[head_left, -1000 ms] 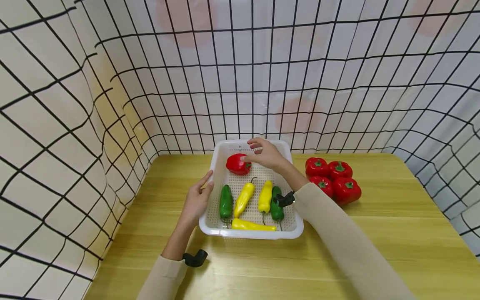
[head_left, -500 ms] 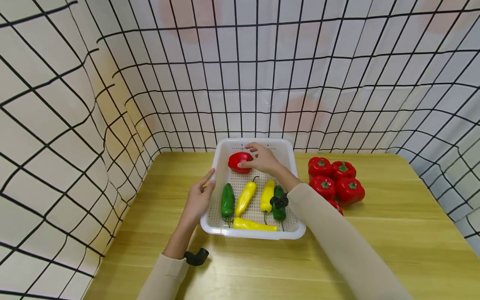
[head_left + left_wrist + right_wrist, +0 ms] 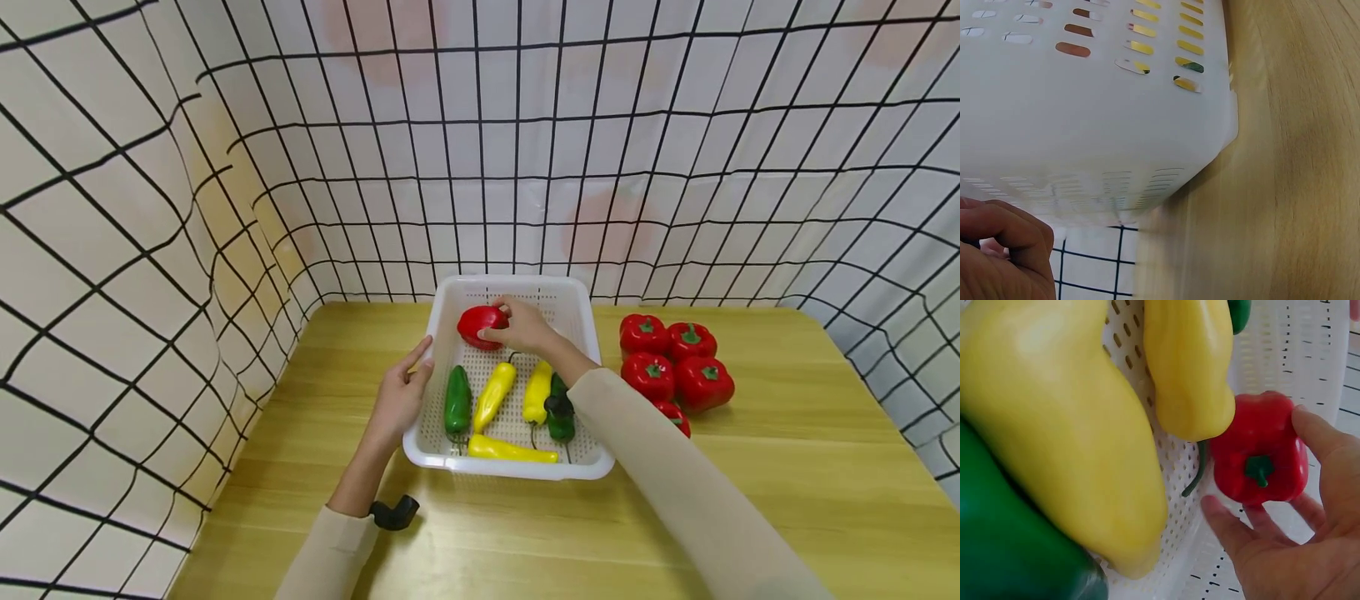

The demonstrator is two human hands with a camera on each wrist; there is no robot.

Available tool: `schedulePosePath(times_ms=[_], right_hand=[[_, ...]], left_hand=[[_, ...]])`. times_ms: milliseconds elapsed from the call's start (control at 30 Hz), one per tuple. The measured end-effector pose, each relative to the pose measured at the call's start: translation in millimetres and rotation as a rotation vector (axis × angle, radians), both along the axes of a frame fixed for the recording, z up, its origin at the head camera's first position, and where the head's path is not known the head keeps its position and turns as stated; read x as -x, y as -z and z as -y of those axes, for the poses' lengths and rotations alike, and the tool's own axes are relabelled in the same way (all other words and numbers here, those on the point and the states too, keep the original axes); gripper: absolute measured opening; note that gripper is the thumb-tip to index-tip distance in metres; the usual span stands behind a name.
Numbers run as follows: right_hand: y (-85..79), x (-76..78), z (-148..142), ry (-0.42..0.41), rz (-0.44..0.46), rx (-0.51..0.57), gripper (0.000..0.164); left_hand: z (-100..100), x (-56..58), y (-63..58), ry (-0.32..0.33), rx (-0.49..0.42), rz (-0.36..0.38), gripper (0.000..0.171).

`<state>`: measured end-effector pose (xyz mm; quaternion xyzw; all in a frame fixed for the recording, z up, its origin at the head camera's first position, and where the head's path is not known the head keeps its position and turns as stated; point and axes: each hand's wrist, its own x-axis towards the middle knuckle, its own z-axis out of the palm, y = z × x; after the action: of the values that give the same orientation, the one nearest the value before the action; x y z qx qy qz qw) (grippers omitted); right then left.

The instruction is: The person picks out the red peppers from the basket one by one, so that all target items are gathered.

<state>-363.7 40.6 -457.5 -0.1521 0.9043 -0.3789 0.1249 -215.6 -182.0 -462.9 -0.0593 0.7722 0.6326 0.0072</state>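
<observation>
A white perforated plastic basket (image 3: 510, 471) stands on the table. My left hand (image 3: 397, 400) holds its left rim, thumb and index finger on the edge; in the left wrist view the other fingers (image 3: 1022, 234) are bent beside the outer wall. Inside, at the back left, my right hand (image 3: 528, 327) grips a red bell pepper (image 3: 478, 327) between thumb and fingers, its green stem (image 3: 1260, 467) showing in the right wrist view. Nearer the front lie yellow long peppers (image 3: 495, 396) and green peppers (image 3: 457, 400); the right sleeve's black camera partly covers one green pepper.
Several red bell peppers (image 3: 675, 367) sit in a cluster on the wooden table (image 3: 787, 467), right of the basket, beside the right forearm. A white wall (image 3: 600, 167) with a black grid stands behind and at both sides.
My right hand's fingers have come in around the red bell pepper, hiding its stem in the head view. My left hand stays at the rim. The head view has shifted slightly.
</observation>
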Motion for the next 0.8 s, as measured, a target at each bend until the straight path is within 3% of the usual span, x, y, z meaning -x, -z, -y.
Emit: schedulePosePath(times_ms=[100, 400, 600, 800], right_hand=[[-1.0, 1.0, 0.0, 0.019, -0.017, 0.001, 0.063], [-3.1, -3.4, -2.2, 0.032, 0.039, 0.002, 0.069], [-1.0, -2.3, -3.3, 0.005, 0.043, 0.06, 0.069], [-6.7, -4.7, -4.3, -0.031, 0.032, 0.092, 0.081]], left_hand=[[0.2, 0.3, -2.6, 0.001, 0.007, -0.006, 0.046], [0.3, -1.1, -2.3, 0.002, 0.003, 0.004, 0.046], [-0.7, -0.8, -2.2, -0.006, 0.012, -0.003, 0.046], [-0.8, -0.2, -2.4, -0.008, 0.001, -0.006, 0.045]])
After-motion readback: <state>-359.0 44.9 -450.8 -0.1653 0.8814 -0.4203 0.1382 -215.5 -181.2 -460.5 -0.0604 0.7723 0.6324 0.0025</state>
